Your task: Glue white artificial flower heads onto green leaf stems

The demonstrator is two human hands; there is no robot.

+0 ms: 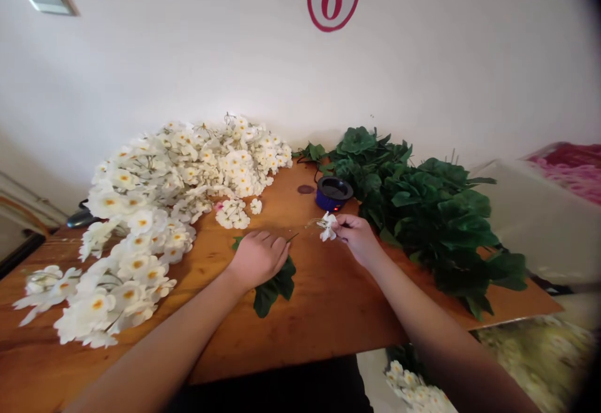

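My left hand (261,255) is closed around a sprig of green artificial leaves (275,288), low over the tabletop. A thin stem sticks out of that fist to the right, and leaves show below and to its left. Between the thumb and fingers of my right hand (355,236) is a small white artificial flower (326,226), its thin stems pointing left. Just behind that flower stands a small blue pot with a black rim (333,193) and a lit red light. A few loose white blossoms (233,214) lie beyond my left hand.
A large heap of white flowers with yellow centres (136,263) covers the table's left side. Dark green leaves (422,213) are piled at the right. The wooden table (328,313) meets a white wall. More white flowers (413,388) sit below the front edge.
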